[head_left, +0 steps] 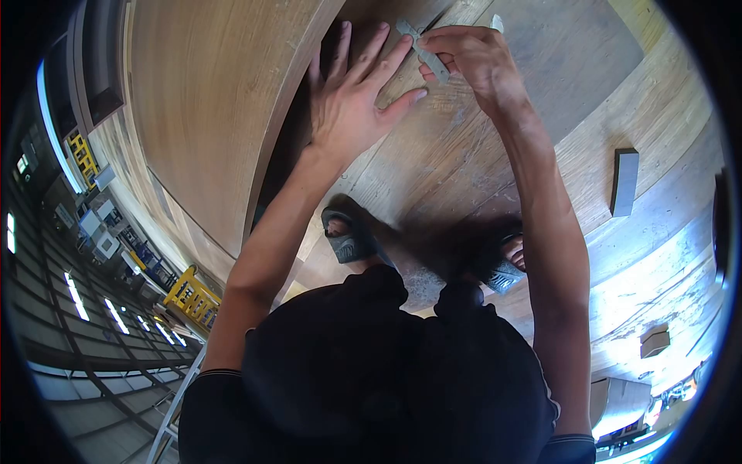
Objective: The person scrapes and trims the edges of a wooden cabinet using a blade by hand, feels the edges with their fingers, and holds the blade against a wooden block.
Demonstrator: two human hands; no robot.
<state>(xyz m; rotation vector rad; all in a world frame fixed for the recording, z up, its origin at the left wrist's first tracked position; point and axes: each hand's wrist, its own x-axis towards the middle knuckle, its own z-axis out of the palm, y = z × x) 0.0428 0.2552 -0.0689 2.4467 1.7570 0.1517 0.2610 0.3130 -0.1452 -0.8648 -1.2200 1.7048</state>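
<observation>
My left hand [352,104] lies flat with its fingers spread on a brown wooden surface, beside the edge of a large curved wood panel [209,93]. To its right, my right hand [468,58] pinches a thin grey flat strip [423,52] between thumb and fingers. The strip slants across the wood close to the left hand's index fingertip. A small whitish piece [496,23] shows just beyond the right hand; what it is cannot be made out.
My sandalled feet stand on the wood-plank floor [433,162] below the hands. A grey block [624,182] lies to the right, with a small brown block [655,341] lower down. Yellow racks [193,298] and a ladder [171,410] are at the left.
</observation>
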